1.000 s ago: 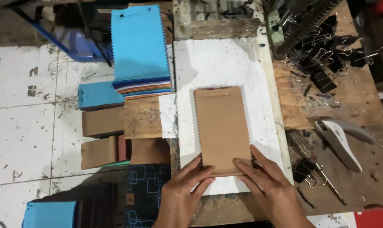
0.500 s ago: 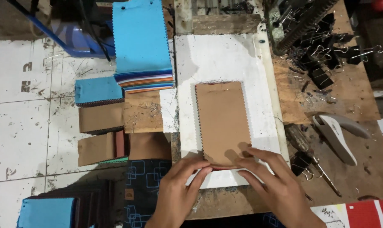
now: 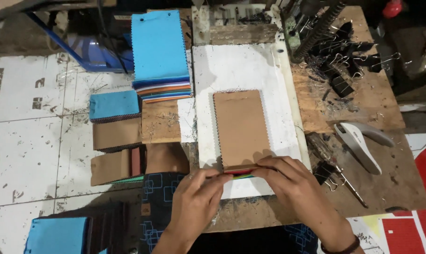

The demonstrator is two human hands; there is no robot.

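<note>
Both hands now pinch the near end of the brown-topped swatch stack, which lies on the white board at the middle of the worktop. The left hand has its fingertips closed on the stack's near left corner, and the right hand curls over the near right corner with fingers closed on the edge. A second ago the hands lay flatter on the brown top sheet; now they have drawn back to its near edge and lifted it slightly, so that red, green and other coloured layers show beneath the brown sheet between the two hands. The stack itself has stayed in the same place on the board, long side running from near to far.

Beyond the board's left edge sits a tall pile of swatches with a blue top at the far left of the worktop. On the floor beside it lie smaller bundles, one blue and two brown. Black binder clips are heaped at the far right corner, and a grey stapler lies toward the right edge.
</note>
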